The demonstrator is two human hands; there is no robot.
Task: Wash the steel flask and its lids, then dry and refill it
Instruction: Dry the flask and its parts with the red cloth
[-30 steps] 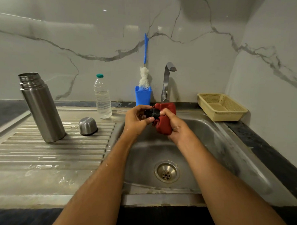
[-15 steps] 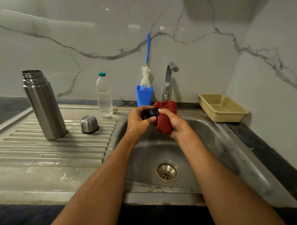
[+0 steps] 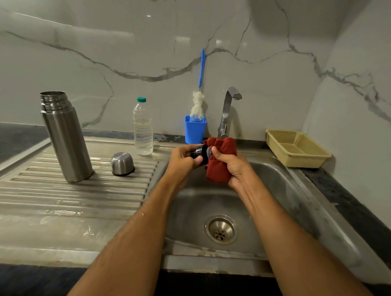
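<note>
— What are the hands doing?
— Over the sink [image 3: 299, 195], the left hand [image 3: 182, 161] grips a small black stopper lid [image 3: 200, 151]; the right hand [image 3: 230, 165] presses a bunched red cloth [image 3: 218, 170] against it.
— And the drainboard [image 3: 66, 194]?
— The steel flask [image 3: 65, 136] stands open and upright, a steel cup lid [image 3: 122, 163] upside down beside it, a water bottle [image 3: 143, 127] behind.
</note>
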